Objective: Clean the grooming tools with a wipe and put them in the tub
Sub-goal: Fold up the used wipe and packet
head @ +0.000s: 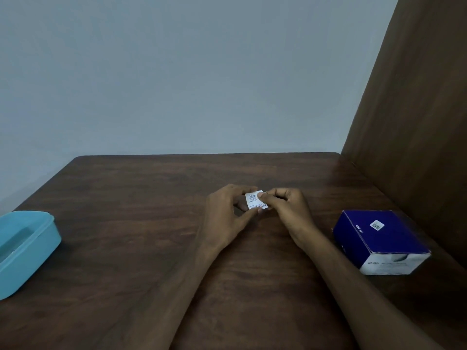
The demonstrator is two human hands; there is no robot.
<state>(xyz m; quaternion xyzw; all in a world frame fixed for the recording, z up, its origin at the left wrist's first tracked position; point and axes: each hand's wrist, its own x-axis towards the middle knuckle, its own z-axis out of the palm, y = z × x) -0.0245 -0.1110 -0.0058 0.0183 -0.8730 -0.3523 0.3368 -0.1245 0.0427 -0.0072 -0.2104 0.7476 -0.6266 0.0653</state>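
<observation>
Table dark wood, grey wall; left hand, right hand pinch sachet.

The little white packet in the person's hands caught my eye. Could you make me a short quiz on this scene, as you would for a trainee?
1. True or false: only one hand holds the packet.
2. Which thing stands on the table to the person's right? A) the tub B) the blue box C) a comb
3. Fill in: the packet is held ____ the table, midway between tub and box.

Key
1. False: the left hand and the right hand both pinch it.
2. B. The tub is at the left edge; no comb shows.
3. Above.
</observation>
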